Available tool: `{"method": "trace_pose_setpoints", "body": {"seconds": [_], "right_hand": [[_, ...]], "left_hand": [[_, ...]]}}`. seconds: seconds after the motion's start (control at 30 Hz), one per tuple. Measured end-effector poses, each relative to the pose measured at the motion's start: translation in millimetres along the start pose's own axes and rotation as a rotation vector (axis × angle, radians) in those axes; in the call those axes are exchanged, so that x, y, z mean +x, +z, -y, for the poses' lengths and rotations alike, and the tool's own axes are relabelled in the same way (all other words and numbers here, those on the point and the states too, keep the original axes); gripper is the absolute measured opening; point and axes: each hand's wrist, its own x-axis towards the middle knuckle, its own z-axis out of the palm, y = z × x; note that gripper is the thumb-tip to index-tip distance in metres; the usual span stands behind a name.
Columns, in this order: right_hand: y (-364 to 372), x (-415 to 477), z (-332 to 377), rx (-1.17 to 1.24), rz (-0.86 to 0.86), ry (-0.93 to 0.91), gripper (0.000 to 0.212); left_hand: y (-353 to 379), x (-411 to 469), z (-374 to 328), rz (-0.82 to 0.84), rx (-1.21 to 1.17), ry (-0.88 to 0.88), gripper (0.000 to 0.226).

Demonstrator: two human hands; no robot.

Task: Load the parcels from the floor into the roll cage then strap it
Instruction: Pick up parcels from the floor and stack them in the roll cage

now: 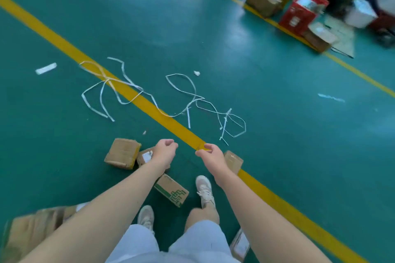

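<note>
Several small cardboard parcels lie on the green floor near my feet. A taped brown box [123,153] sits left of my left hand [165,149]. A labelled box [145,157] is partly hidden under that wrist. A green-printed box [172,191] lies between my arms. Another small box [233,161] shows behind my right hand [210,153]. Both hands hang over the floor with loosely curled fingers and hold nothing. More blurred boxes [32,230] sit at the lower left. The roll cage is out of view.
Loose white strapping [132,92] is strewn across a yellow floor line [64,45]. A heap of cartons, a red box [299,14] and white bags fills the upper right behind a second yellow line. A flat parcel [240,245] lies by my right leg.
</note>
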Motion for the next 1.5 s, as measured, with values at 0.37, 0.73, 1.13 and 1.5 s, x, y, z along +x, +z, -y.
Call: {"method": "trace_pose_setpoints", "body": {"seconds": [0.37, 0.73, 1.13, 1.5], "right_hand": [[17.5, 141.8, 42.3, -0.511, 0.462, -0.079, 0.054], [132.2, 258.2, -60.0, -0.773, 0.649, -0.012, 0.056], [203.5, 408.5, -238.8, -0.889, 0.634, 0.098, 0.06], [229.2, 450.3, -328.5, -0.84, 0.689, 0.269, 0.05]], "left_hand": [[13.7, 52.8, 44.4, -0.508, -0.472, -0.294, 0.019], [45.4, 128.2, 187.2, -0.611, -0.66, -0.502, 0.038], [116.9, 275.8, 370.2, -0.513, -0.691, -0.617, 0.045], [165.0, 336.8, 438.9, -0.375, -0.799, -0.675, 0.045]]}}
